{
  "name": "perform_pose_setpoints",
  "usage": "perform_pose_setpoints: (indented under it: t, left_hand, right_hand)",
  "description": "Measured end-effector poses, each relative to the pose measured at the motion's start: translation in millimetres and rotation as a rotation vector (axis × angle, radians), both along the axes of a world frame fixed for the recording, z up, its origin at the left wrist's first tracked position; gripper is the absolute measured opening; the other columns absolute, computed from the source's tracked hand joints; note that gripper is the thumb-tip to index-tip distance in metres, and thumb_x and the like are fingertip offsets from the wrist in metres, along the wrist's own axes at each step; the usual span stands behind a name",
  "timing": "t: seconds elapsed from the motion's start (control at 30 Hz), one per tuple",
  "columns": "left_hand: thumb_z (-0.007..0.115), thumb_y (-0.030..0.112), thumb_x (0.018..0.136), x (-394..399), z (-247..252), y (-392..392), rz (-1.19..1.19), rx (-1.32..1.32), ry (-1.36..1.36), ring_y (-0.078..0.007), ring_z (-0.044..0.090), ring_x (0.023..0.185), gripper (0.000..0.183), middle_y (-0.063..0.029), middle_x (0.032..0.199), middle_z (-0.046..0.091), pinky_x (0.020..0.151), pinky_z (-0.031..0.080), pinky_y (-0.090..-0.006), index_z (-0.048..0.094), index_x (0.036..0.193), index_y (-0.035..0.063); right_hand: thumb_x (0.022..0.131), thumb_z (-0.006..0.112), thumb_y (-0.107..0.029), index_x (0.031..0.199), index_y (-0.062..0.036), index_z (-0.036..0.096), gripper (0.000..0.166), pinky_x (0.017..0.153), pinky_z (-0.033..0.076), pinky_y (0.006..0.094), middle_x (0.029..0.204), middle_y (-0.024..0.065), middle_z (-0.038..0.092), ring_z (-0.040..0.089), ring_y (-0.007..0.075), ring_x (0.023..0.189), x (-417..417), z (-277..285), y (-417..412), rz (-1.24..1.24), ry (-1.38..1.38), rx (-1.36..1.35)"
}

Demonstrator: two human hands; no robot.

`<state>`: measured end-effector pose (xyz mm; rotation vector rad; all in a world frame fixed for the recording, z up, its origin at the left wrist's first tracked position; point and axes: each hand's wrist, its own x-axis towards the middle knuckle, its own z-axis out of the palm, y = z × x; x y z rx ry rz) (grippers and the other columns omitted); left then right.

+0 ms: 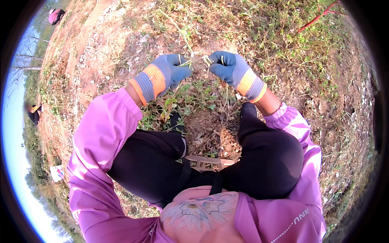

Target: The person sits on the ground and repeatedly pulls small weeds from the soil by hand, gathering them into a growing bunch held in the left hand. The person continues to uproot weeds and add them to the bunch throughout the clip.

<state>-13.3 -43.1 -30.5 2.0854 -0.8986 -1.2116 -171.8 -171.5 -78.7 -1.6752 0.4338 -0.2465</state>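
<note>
My left hand, in a blue-grey work glove with an orange-striped cuff, pinches a thin plant stem between thumb and fingers. The stem runs across to my right hand, gloved alike, whose curled fingers grip its other end among a few pale strands. Both hands are level with each other, above the ground in front of my knees. Just beyond them a longer green stalk slants away. Below the hands, green vines with leaves lie between my feet; whether these join the held stem I cannot tell.
Under me is a low wooden stool. Dry soil with cut stems and leaf litter spreads around. A red branch sticks in at upper right. At the left edge, two people are farther off, near a white bag and trees.
</note>
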Motion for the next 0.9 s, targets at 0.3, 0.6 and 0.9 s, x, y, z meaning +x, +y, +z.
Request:
perform_pose_setpoints:
  t: [0.3,0.6,0.9]
  left_hand:
    - [0.062,0.021,0.074,0,-12,1,-0.036,-0.076,0.001,-0.0069,0.048,0.052,0.032,-0.0003,0.065,0.054,0.047,0.04,-0.0231,0.058,0.101,0.0036]
    - [0.057,0.016,0.074,-6,-6,3,-0.04,-0.152,0.152,-0.0061,0.044,0.054,0.033,0.002,0.063,0.05,0.049,0.037,-0.0218,0.055,0.105,0.0041]
    - [0.051,0.02,0.079,-17,-3,-4,-0.002,-0.143,0.207,-0.0064,0.04,0.051,0.024,0.0008,0.059,0.046,0.047,0.034,-0.0215,0.053,0.093,0.0005]
  right_hand:
    - [0.077,0.058,-0.011,0.087,-0.0043,0.057,0.012,0.048,0.036,0.018,0.072,-0.0026,0.052,0.045,0.0044,0.055,7,-12,8,0.007,-0.155,0.448]
    - [0.079,0.055,-0.004,0.095,-0.0016,0.055,0.017,0.06,0.048,0.0201,0.083,0.005,0.06,0.058,0.0098,0.071,11,-21,9,0.005,-0.222,0.799]
    - [0.077,0.058,-0.006,0.091,-0.0036,0.058,0.014,0.057,0.048,0.0208,0.082,0.0031,0.06,0.057,0.0093,0.068,13,-17,13,-0.048,-0.287,0.842]
